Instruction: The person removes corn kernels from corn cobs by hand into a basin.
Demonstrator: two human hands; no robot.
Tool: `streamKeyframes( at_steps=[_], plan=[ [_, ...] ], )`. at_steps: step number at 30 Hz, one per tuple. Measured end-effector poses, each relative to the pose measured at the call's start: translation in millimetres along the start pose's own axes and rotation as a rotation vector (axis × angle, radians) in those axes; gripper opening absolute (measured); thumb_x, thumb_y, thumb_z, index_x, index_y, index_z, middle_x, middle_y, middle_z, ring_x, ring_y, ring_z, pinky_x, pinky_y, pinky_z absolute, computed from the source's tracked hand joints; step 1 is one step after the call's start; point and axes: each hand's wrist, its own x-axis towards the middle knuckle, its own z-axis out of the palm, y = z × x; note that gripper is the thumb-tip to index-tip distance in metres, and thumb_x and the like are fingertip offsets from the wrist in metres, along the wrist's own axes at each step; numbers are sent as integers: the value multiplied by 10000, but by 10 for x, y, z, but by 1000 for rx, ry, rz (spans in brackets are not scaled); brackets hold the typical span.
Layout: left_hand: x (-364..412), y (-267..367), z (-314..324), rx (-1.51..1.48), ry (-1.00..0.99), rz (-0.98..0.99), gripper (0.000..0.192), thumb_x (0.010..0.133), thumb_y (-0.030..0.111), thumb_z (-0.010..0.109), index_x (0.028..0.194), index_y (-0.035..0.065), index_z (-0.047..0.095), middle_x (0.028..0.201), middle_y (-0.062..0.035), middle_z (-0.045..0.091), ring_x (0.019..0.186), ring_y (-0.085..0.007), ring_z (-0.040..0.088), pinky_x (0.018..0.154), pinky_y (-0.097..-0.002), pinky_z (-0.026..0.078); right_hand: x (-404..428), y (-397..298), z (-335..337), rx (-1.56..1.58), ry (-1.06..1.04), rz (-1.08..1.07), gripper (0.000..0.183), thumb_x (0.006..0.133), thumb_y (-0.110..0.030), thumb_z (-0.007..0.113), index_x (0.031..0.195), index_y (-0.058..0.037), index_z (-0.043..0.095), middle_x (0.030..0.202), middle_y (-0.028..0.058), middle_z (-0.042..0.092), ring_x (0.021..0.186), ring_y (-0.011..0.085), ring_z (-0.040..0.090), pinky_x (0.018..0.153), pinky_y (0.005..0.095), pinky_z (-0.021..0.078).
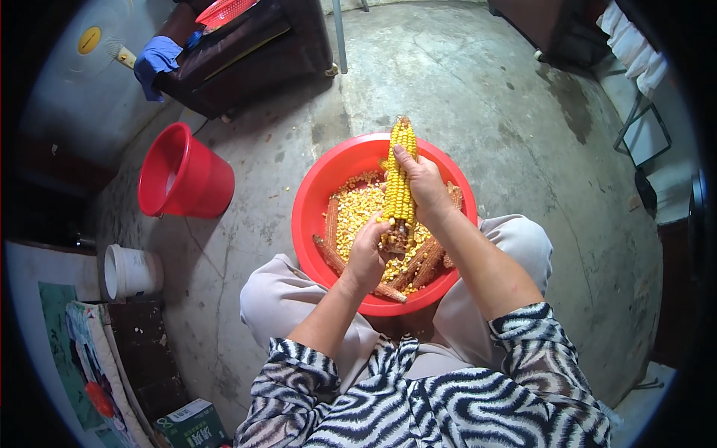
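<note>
An ear of dried yellow corn (pixel 400 179) stands nearly lengthwise above a red plastic basin (pixel 313 185) between my knees. Around its upper half my right hand (pixel 428 187) is closed, the thumb lying on the kernels. My left hand (pixel 367 252) grips the lower end, its thumb at the edge of the kernel rows, where a dark, partly bare part of the cob (pixel 397 238) shows. Loose yellow kernels (pixel 355 210) cover the middle of the basin. Several stripped reddish cobs (pixel 331 224) lie along its sides and near rim. The fingers behind the ear are mostly hidden.
To the left on the concrete floor are a red bucket (pixel 218 187) and a white bucket (pixel 137 271) lying tilted. A dark sofa (pixel 252 61) with a blue cloth (pixel 157 59) stands at the upper left, near a fan (pixel 89 42). A green box (pixel 193 428) sits at the lower left.
</note>
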Motion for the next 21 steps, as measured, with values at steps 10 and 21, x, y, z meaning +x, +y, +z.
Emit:
streamKeyframes(
  at_steps=[10, 21],
  plan=[
    [97, -63, -1, 60, -42, 108, 285, 912, 179, 505, 1133, 2, 474, 1022, -46, 583, 875, -95, 570, 761, -251, 475, 18, 24, 12, -4, 23, 15, 285, 860, -321, 581, 876, -45, 512, 666, 42, 542, 520, 148, 552, 444, 287, 464],
    [-6, 17, 11, -21, -86, 37, 348, 918, 182, 474, 1205, -2, 404, 1071, -80, 561, 940, -134, 574, 826, -279, 477, -25, -25, -12, 23, -15, 14, 258, 875, -292, 560, 899, -40, 514, 677, 47, 542, 535, 149, 554, 458, 285, 470]
  ],
)
